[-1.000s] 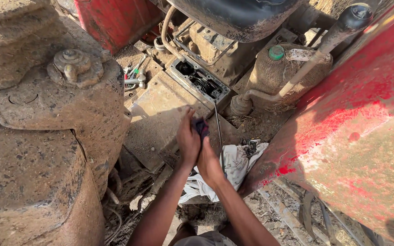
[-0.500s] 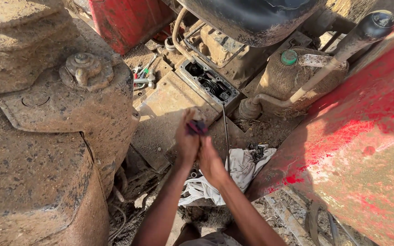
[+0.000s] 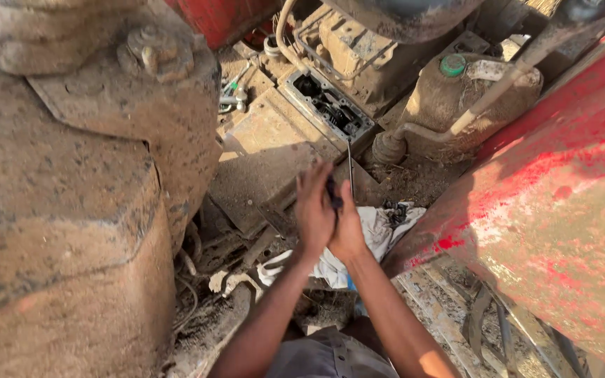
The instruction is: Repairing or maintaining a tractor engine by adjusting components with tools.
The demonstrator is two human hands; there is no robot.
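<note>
both hands shifted lower; left hand and right hand pressed palms-together around dark handle, i'd roll evenly, rod upright.

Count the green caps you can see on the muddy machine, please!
1. A round green plastic cap sits on top of the dirty tan tank at the upper right, beside the red metal fender. Mud or parts may hide others.
</note>
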